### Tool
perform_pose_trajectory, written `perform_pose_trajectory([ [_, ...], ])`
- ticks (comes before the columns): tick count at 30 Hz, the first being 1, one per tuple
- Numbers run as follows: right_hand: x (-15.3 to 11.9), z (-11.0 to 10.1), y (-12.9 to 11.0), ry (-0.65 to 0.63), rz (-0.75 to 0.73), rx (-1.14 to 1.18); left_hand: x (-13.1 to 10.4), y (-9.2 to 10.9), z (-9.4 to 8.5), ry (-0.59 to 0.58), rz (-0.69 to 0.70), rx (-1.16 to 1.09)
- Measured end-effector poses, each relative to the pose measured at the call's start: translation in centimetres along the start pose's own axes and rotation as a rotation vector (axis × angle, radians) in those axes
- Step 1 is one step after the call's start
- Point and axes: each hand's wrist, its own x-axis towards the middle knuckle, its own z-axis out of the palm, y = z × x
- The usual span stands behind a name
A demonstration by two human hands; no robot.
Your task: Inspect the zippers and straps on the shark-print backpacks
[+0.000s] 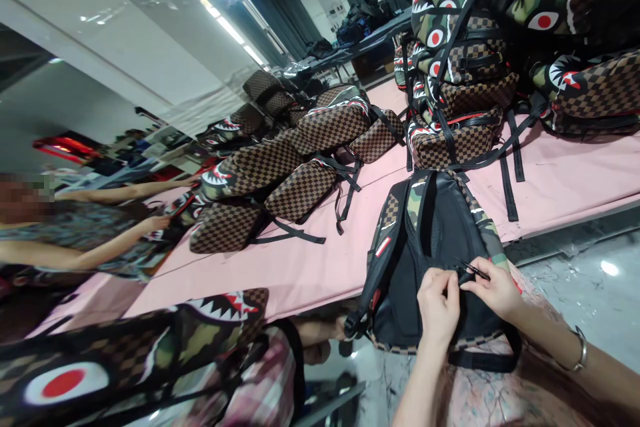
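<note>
A backpack (pixel 445 227) with a black back panel, camouflage and brown checkered sides leans in front of me against the table edge, its straps facing up. My left hand (pixel 439 300) is closed in a pinch at the middle of the black panel; it seems to hold a bit of black strap or fabric, mostly hidden by the fingers. Close beside it, my right hand (pixel 493 287) grips a slim dark pointed tool (pixel 474 271), like thread snips, its tip directed at the spot between the hands. A bracelet circles my right wrist.
Stacked shark-mouth backpacks (pixel 460 87) stand at the back right of the pink table (pixel 345 260). More checkered bags (pixel 300 173) lie in its middle. At left a person (pixel 75 233) handles bags. Another person in plaid (pixel 265 380) sits lower left beside a large bag (pixel 135 360).
</note>
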Motion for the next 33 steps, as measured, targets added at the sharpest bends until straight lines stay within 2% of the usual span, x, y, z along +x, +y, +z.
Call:
perform_pose_trajectory([
  [3, -0.1, -0.4, 0.2, 0.007, 0.012, 0.041, -0.1, 0.0, 0.9, 0.063, -0.249, -0.478],
  [5, -0.2, -0.7, 0.3, 0.037, 0.040, 0.072, -0.2, 0.2, 1.5, 0.030, -0.424, -0.793],
  [7, -0.4, -1.0, 0.4, 0.095, 0.078, 0.074, -0.4, 0.4, 1.9, -0.011, -0.542, -0.973],
  [9, -0.5, -1.1, 0.5, 0.135, 0.107, 0.065, -0.4, 0.5, 2.2, -0.014, -0.589, -1.029],
  [12, -0.7, -1.1, 0.3, 0.134, 0.098, 0.061, -0.5, 0.3, 2.4, -0.026, -0.567, -1.003],
  [15, -1.3, -1.5, -0.6, 0.136, 0.042, -0.009, -0.7, 0.0, 2.3, -0.084, -0.510, -0.886],
  [18, -2.4, -2.7, -1.8, 0.178, 0.001, -0.128, -1.1, 0.0, 2.0, -0.145, -0.407, -0.748],
  [22, -4.2, -4.9, -2.6, 0.197, -0.040, -0.221, -1.3, 0.4, 1.6, -0.161, -0.265, -0.555],
  [28, -5.1, -6.4, -2.9, -0.005, -0.076, -0.283, -1.2, 1.0, 1.5, -0.188, -0.166, -0.391],
  [33, -4.7, -6.4, -3.5, -0.027, -0.172, -0.420, -1.2, 1.6, 1.4, -0.188, -0.119, -0.324],
])
